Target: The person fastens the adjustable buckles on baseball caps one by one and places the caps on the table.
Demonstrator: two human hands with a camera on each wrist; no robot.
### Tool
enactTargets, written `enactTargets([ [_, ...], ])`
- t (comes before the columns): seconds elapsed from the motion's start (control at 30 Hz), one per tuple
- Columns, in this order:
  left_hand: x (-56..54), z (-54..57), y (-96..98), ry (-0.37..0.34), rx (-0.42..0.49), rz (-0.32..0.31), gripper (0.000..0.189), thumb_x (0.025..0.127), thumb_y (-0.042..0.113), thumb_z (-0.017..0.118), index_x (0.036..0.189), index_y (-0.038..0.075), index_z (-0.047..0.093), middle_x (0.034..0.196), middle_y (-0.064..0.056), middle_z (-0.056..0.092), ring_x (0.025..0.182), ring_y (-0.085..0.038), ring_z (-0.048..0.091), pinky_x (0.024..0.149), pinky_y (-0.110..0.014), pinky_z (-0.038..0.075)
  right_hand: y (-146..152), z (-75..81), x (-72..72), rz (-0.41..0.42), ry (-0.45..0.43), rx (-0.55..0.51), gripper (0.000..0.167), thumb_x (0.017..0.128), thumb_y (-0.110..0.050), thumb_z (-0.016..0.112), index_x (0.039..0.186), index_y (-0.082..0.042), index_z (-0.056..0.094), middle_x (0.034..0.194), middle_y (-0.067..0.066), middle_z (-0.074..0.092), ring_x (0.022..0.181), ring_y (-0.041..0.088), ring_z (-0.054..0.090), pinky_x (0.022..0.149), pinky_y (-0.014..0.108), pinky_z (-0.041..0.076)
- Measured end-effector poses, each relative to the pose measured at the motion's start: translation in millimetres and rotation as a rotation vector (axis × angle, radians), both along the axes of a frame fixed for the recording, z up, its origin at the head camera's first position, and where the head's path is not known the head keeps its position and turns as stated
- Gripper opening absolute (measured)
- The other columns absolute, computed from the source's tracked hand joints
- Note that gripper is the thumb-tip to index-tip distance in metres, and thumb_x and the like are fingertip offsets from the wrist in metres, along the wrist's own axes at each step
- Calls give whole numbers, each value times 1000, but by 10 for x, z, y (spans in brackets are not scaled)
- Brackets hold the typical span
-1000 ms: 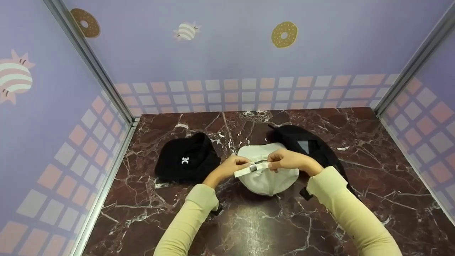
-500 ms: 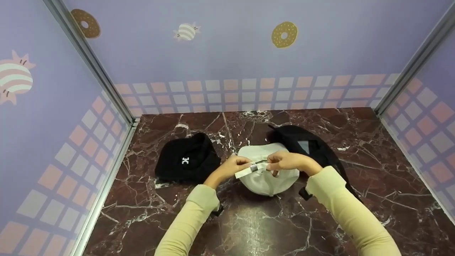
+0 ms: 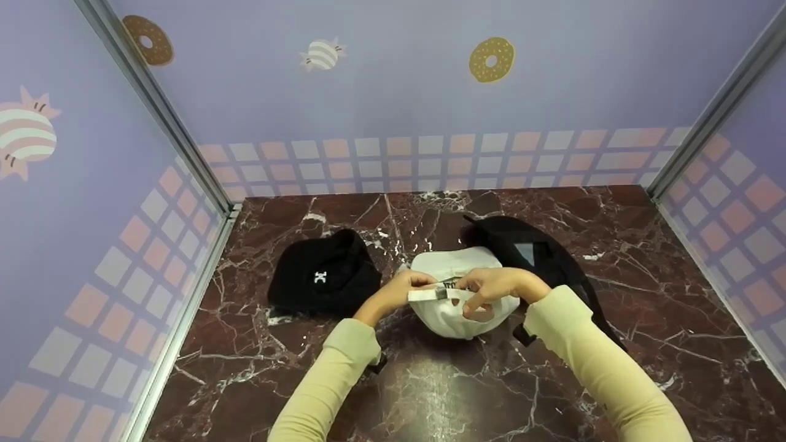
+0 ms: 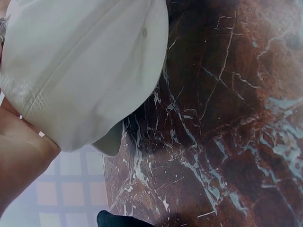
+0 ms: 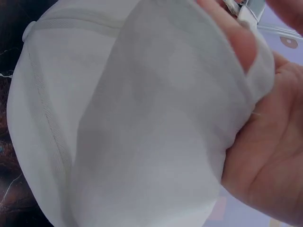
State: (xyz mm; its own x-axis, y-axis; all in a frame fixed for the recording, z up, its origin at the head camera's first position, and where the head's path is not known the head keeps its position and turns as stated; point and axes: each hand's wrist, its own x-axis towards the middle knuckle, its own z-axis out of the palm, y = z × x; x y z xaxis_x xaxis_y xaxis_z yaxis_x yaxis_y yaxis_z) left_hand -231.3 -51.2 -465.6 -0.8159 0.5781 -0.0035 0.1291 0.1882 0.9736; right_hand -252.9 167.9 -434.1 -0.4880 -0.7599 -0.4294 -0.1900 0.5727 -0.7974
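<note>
A white baseball cap (image 3: pixel 457 322) sits in the middle of the table, its back strap (image 3: pixel 424 295) and small metal buckle (image 3: pixel 441 291) facing up toward me. My left hand (image 3: pixel 395 293) grips the cap's edge at the strap's left side, its fingertips partly hidden behind the band. On the other side, my right hand (image 3: pixel 496 287) holds the band at the back opening, with a finger showing through the gap. Up close in the right wrist view, the cap's white fabric (image 5: pixel 156 123) covers part of that hand. The cap's crown (image 4: pixel 90 71) fills the left wrist view's upper left.
A black cap (image 3: pixel 307 276) with a small white emblem lies left of the white one. Another black cap (image 3: pixel 516 236) lies behind and to the right, close by the right forearm. Purple panels (image 3: pixel 399 92) wall in the marbled table (image 3: pixel 276 380) at back and sides.
My right hand has shifted from pinching the strap by the buckle to the back opening, its fingers spreading apart. The strap now lies flatter, and the left hand has barely moved.
</note>
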Motion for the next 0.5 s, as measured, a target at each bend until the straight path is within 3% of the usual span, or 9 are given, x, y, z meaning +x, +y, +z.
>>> enactTargets([
  [0.07,-21,-31,0,-32,4,-13,25,84,4,53,99,-15,58,82,-5,64,67,0,51,61,-15,41,-6,-10,-4,-3,-18,-11,16,82,-12,57,92,0,61,67,6,65,41,7,40,43,21,36],
  [0.23,-16,8,4,-73,-19,-33,26,85,7,54,98,-15,59,74,10,60,62,1,49,57,-14,39,-6,-28,-16,-18,-79,-80,25,90,-11,44,87,11,56,64,5,64,40,5,35,41,18,31],
  [0.4,1,68,22,-31,-78,-42,24,84,8,55,96,-12,61,73,9,60,61,1,47,58,-14,38,-8,-62,-45,0,-86,-125,31,91,-13,44,83,16,54,53,-5,54,38,3,34,39,17,29],
  [0.5,-1,72,40,13,-98,-48,24,84,8,55,95,-12,62,76,2,63,61,1,47,58,-14,38,-21,-80,-64,7,-86,-130,31,90,-10,44,82,19,53,51,-6,50,38,3,33,39,16,28],
])
